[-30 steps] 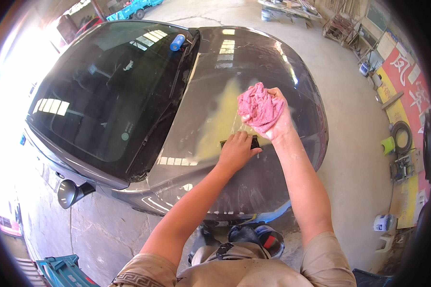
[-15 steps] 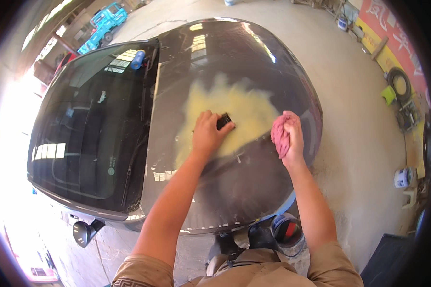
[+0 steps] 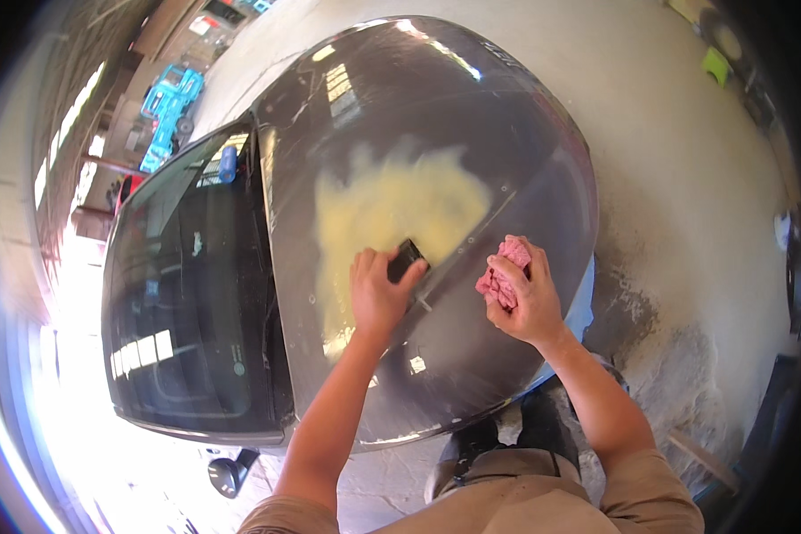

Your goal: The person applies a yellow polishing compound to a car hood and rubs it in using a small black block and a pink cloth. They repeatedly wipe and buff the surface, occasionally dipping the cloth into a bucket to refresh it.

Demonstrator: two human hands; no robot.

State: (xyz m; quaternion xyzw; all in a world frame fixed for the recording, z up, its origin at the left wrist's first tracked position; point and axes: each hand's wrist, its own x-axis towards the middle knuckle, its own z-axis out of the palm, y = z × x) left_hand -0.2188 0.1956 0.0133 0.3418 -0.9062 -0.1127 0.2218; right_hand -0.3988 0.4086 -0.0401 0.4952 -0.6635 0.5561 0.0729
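A dark grey car hood (image 3: 472,356) lies under my hands, with a yellow, uneven-edged patch (image 3: 409,200) across its middle. My left hand (image 3: 378,298) grips a small black rectangular block (image 3: 406,258), thumb on one side and fingers on the other. The block is at the near edge of the yellow patch; its underside is hidden. To the right, my right hand (image 3: 534,303) is closed around a crumpled pink cloth (image 3: 497,283), above the bare grey part of the hood.
The windshield (image 3: 187,303) is on the left, with a blue cylinder (image 3: 229,164) on it near the hood. A side mirror (image 3: 227,476) juts out at lower left. Blue material (image 3: 581,307) shows along the hood's right edge. A blue truck (image 3: 169,107) stands farther off.
The view has shifted. My left hand has brought the black block nearer, to the patch's near edge. My right hand has turned and come inward, its fingers now wrapped over the bunched pink cloth.
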